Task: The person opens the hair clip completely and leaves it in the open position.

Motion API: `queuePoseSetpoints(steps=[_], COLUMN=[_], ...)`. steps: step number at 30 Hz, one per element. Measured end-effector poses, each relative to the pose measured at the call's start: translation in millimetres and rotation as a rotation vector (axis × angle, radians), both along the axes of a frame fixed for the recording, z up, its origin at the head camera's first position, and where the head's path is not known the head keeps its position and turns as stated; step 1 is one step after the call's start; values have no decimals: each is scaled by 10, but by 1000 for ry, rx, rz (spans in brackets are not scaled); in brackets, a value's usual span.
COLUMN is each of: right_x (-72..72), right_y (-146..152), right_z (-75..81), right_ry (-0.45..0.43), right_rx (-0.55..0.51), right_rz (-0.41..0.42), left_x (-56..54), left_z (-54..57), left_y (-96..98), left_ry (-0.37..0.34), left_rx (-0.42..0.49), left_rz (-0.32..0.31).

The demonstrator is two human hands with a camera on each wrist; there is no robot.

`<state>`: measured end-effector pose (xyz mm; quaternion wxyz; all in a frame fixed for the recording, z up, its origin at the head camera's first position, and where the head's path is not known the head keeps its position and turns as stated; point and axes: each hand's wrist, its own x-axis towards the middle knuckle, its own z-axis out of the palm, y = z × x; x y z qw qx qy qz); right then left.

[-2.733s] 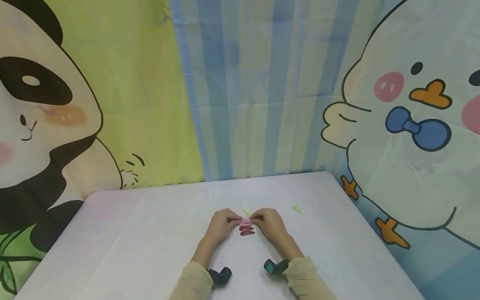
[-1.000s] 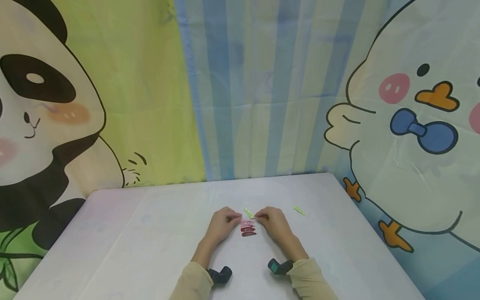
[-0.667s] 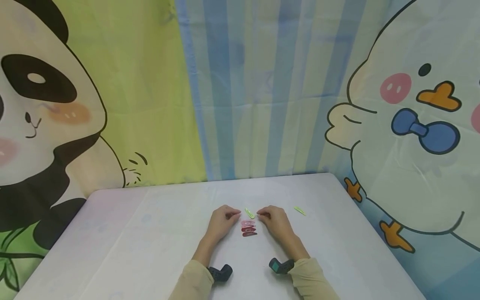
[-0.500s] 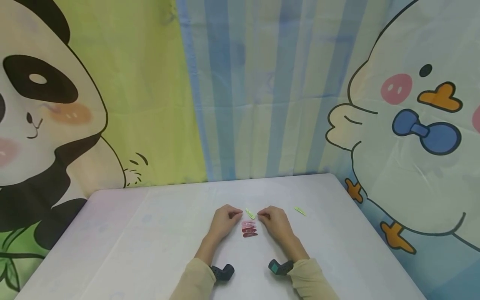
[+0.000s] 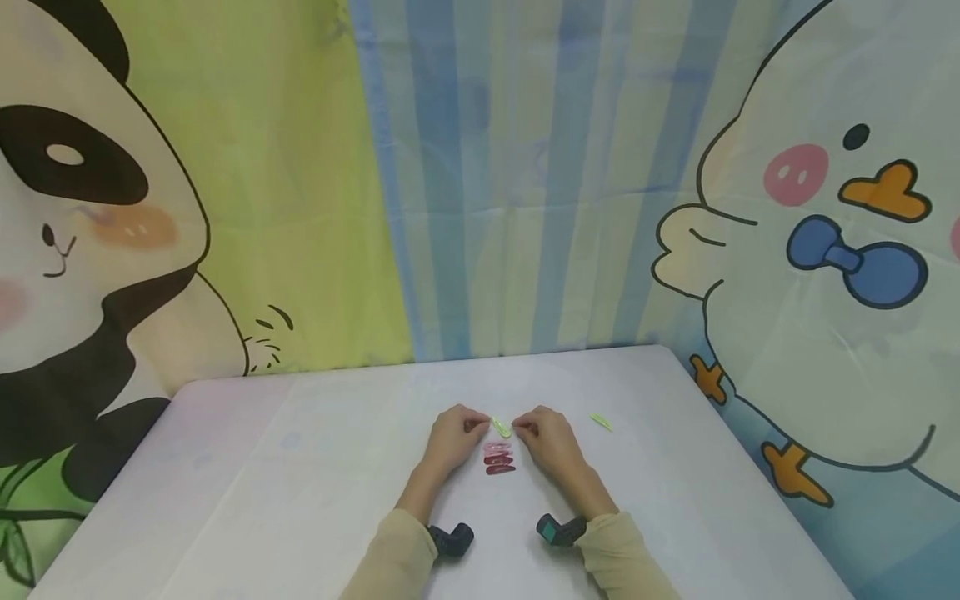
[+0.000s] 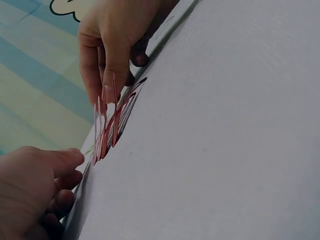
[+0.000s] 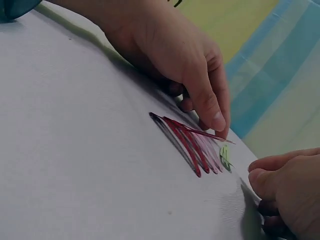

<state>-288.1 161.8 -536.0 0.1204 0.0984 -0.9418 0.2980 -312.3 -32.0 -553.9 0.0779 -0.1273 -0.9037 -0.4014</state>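
Green hair clip (image 5: 501,428) slanted on the bench (image 5: 300,483)
Fingers of the left hand (image 5: 453,438), nearly together, sit at its 10 o'clock, those of the right hand (image 5: 552,440) likewise at 3; whether either grips, I can't tell. Best turned gently level, sparing the pink and red clips (image 5: 498,460) crowding 6 o'clock. Second green clip (image 5: 602,422): well apart, 3 o'clock.

Just beyond the row of red and pink clips (image 5: 498,459), whether the left hand (image 5: 453,435) touches the near green clip (image 5: 501,427) cannot be told. Pink clips within the row overlap too closely to count. To its right, the far green clip (image 5: 602,422) is too small for detail. Far left of it, the panda (image 5: 161,333) is cut off; nearer than it, both sleeves (image 5: 393,554) leave the bottom edge.
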Motion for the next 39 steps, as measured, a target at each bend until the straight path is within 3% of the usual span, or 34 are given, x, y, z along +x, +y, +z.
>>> queuePoseSetpoints(steps=[4,9,13,17,19,25,39], right_x=[-139,-404,-566,-631,-647,-683,-781], right_y=[108,241,321,318,276,139,123], right_z=[-14,10,70,170,216,270,203], right_ry=[-41,-56,-56,-62,-84,-36,19], right_rx=[-18,38,137,212,246,328,326], right_rz=[69,333,536,663,688,748,719], left_x=[15,104,208,279,290,252,172], left_z=[25,127,205,253,264,279,382], left_y=[97,311,496,622,648,639,534], left_ry=[-21,-13,-8,-15,-11,-28,-93], left_rx=[-16,-84,-214,-392,-451,-457,-464], left_rz=[37,99,134,203,243,285,273])
